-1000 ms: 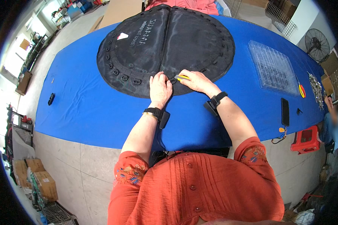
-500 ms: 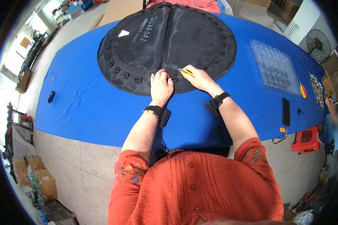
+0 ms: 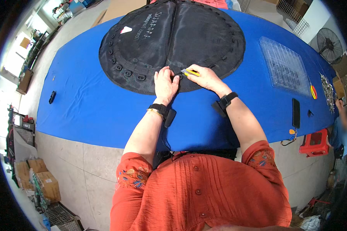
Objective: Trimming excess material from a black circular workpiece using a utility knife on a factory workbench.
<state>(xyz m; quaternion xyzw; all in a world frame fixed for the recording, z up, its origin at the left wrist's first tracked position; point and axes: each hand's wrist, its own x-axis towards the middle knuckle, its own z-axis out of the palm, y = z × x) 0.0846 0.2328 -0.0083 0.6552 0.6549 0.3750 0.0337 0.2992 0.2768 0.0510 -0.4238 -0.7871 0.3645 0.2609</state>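
A round black mesh trampoline mat, with dark loops along its rim and pale lettering, lies on a blue-covered table. My left hand rests on its near edge, fingers laid on the fabric and thumb apart, beside a small black loop. Just to the right, my right hand grips a yellow utility knife. The knife's blade points left, low over the mat by that loop and close to my left thumb. Whether the blade touches the fabric cannot be made out.
On the right of the blue table lie a clear plastic rack, red-and-yellow-handled scissors, metal pieces and a phone. A black clip lies far left. A red stool and another person's arm are at right.
The knife in my right hand lies flatter, its tip slightly further left. My left hand keeps its place on the mat's edge. The whole view has shifted a little.
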